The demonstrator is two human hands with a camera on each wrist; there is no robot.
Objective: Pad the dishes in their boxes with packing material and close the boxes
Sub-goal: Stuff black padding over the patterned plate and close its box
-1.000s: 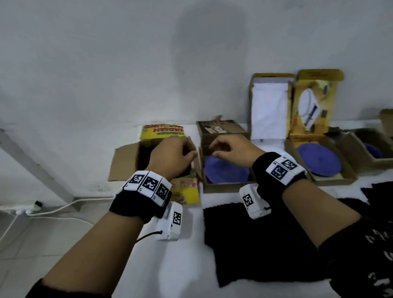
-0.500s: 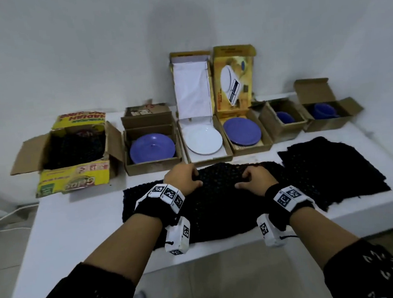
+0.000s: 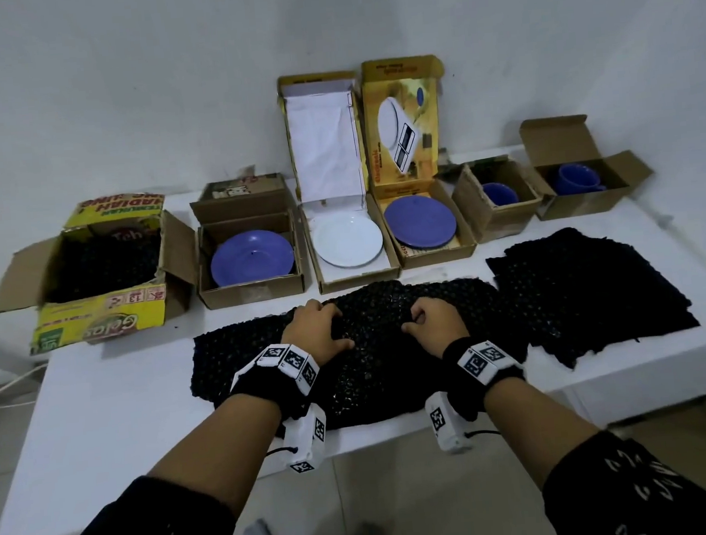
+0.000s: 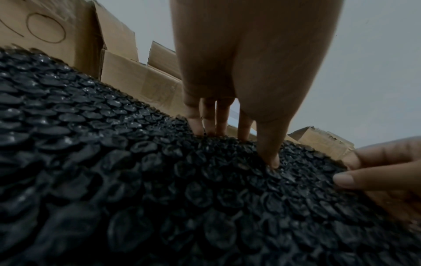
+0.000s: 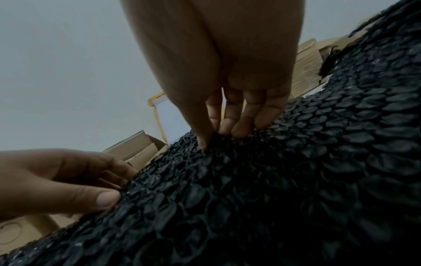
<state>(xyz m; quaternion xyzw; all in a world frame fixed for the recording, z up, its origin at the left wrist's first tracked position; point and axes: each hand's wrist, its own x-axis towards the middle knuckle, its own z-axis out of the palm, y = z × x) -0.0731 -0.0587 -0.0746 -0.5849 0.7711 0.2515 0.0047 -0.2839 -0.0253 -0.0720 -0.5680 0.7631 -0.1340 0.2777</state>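
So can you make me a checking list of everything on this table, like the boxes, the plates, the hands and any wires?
Surface: white table, bare at the near left.
Job's things: black bubble wrap sheet in front; second sheet to its right; purple plate, white plate, blue plate and two blue cups, each in an open box.
Clutter: yellow box at the left holding more black wrap.
Hands: left hand and right hand both grip the front sheet, fingers dug into the bubbles.
Cables: white cable on the floor at the left.
Surroundings: plain white wall, tiled floor.
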